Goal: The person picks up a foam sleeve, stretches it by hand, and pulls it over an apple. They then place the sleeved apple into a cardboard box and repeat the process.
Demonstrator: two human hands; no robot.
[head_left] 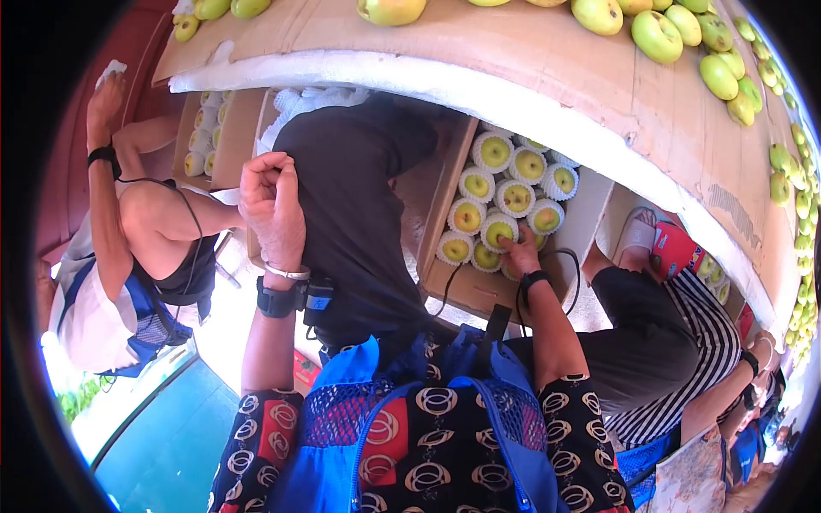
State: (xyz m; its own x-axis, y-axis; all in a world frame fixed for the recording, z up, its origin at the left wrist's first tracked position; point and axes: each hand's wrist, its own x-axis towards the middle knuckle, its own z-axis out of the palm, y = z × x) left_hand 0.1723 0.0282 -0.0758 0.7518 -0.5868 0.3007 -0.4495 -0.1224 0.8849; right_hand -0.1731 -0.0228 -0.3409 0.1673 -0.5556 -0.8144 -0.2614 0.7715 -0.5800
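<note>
My right hand [521, 254] reaches into the open cardboard box [438, 214] between my knees, with its fingers closed on an apple [511, 270] at the near right of the rows. The hand partly covers that fruit. Around it sit several yellow-green apples [516, 197], each in a white foam net sleeve [479, 185]. My left hand [274, 201] is raised in front of my dark-trousered knee, away from the box. Its fingers are curled in against the thumb, and whatever they may hold is hidden.
Above the box hangs a cardboard-covered table [479, 43] with a white padded edge, loose green apples [657, 36] on it. At left, a person [145, 231] sits beside another box of sleeved apples [205, 137]. Another person [684, 368] sits close on my right.
</note>
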